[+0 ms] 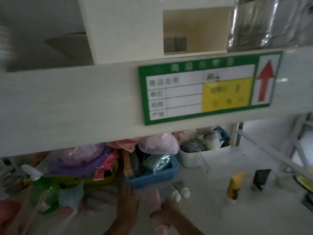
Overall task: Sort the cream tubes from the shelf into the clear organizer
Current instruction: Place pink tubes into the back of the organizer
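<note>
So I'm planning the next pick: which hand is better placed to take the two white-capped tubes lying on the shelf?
Probably the right hand. It sits just below the white-capped tubes, nearly touching them. The left hand is further over by the blue basket. Blur hides whether either hand already holds something.

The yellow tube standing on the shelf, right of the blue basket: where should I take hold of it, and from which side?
Grip the yellow tube around its middle, coming from the front. It stands upright with bare shelf in front and to both sides. The black packet stands apart on its right, so a front approach looks safest. The picture is blurred, so I cannot make out its cap.
</note>
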